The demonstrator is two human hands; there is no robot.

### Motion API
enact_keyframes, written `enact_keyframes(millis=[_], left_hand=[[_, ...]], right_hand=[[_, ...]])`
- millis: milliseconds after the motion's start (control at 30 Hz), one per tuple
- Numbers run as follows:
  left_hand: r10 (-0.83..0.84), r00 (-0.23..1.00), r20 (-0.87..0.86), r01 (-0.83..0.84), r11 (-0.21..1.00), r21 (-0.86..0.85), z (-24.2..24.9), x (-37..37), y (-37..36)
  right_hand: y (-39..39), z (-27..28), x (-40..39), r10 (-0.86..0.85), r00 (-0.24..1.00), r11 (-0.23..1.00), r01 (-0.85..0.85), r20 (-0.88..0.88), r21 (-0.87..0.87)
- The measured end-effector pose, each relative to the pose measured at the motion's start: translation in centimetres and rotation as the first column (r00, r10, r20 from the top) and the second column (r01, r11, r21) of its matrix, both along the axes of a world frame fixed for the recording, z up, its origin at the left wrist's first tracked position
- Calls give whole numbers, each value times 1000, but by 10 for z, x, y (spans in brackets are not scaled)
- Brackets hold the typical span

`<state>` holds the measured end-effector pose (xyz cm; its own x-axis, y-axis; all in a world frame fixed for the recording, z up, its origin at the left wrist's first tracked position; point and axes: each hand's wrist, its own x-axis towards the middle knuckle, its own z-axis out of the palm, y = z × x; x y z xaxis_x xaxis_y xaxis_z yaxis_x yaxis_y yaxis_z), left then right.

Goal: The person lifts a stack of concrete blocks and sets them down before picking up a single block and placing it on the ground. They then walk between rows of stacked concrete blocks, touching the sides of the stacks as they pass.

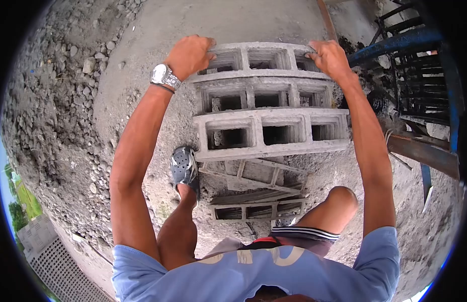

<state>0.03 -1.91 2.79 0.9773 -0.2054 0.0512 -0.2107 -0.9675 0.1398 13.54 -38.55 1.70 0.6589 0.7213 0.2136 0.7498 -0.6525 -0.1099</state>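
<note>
Three rows of grey hollow concrete blocks stand side by side in front of me, their open cells facing up. My left hand [192, 54] grips the left end of the far block [263, 74], fingers curled over its edge. At that block's right end, my right hand [330, 59] pinches the rim with thumb and fingers. The middle block [248, 95] and the near block [254, 113] are touched by neither hand. A silver watch is on my left wrist.
Another hollow block [243, 205] and a light frame-like piece [239, 170] lie nearer my legs. Gravel [67, 110] spreads along the left. Blue and black metalwork [419, 40] and a rusty beam [424, 152] stand at the right. Stacked blocks [62, 259] show at the lower left.
</note>
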Motion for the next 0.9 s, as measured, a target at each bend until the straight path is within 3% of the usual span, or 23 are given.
enact_keyframes(millis=[100, 200, 300, 400, 433, 500, 567, 667, 767, 800, 900], left_hand=[[22, 1000, -9, -23, 999, -42, -6, 4, 1], [26, 1000, 6, -26, 999, -43, -11, 5, 2], [-13, 992, 123, 24, 996, -84, -7, -6, 1], [137, 940, 313, -56, 965, -255, -1, -28, -4], [211, 918, 335, -94, 938, -332, 1, -37, -5], [412, 877, 246, -241, 822, -515, 7, -67, 3], [464, 878, -114, -443, 699, -562, 30, -102, 4], [451, 879, -152, -457, 711, -534, 4, -140, 4], [371, 894, -250, -447, 725, -524, 10, -143, -19], [382, 880, -281, -474, 728, -495, 15, -137, -27], [359, 835, -416, -473, 855, -211, 21, -117, -31]], right_hand=[[0, 1, 5, -87, 994, 994, 82, -69, -71], [-6, -5, 11, -5, 1000, 998, 5, 2, -60], [-7, -5, 4, -65, 997, 996, 64, -27, -61], [-14, 3, -2, 11, 1000, 998, -13, 29, 66], [-15, 14, -12, -87, 995, 987, 93, -50, 133], [-22, 38, -42, -265, 938, 918, 317, -225, 238], [-40, 48, -69, -412, 853, 828, 497, -320, 259], [-73, 54, -106, -527, 731, 725, 653, -433, 219], [-98, 38, -117, -589, 476, 593, 803, -653, 50], [-106, 21, -115, -515, 507, 609, 784, -691, 121], [-101, 14, -112, -496, 454, 683, 730, -740, -10]])
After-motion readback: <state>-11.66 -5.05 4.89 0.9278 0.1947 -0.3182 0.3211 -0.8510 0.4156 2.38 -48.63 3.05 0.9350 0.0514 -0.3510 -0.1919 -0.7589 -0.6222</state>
